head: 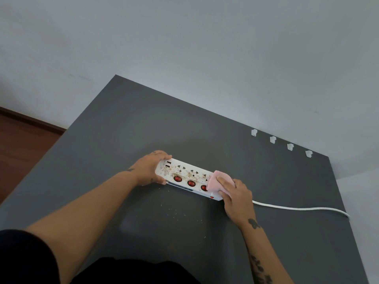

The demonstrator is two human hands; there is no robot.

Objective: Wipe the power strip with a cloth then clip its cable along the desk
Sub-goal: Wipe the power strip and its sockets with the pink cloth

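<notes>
A white power strip [185, 175] with red round switches lies across the middle of the dark grey desk [131, 128]. Brownish crumbs dust its top. My left hand [150, 169] grips its left end, by the USB ports. My right hand [235, 198] presses a folded pink cloth [215, 182] onto the strip's right end. The white cable [297, 208] runs from that end to the right and drops over the desk's right edge. Several white cable clips [272, 139] sit in a row along the far right edge of the desk.
Crumbs [178, 212] are scattered on the desk in front of the strip. A pale wall rises behind the desk. Wooden floor [22, 144] shows at the left, beyond the desk's left edge.
</notes>
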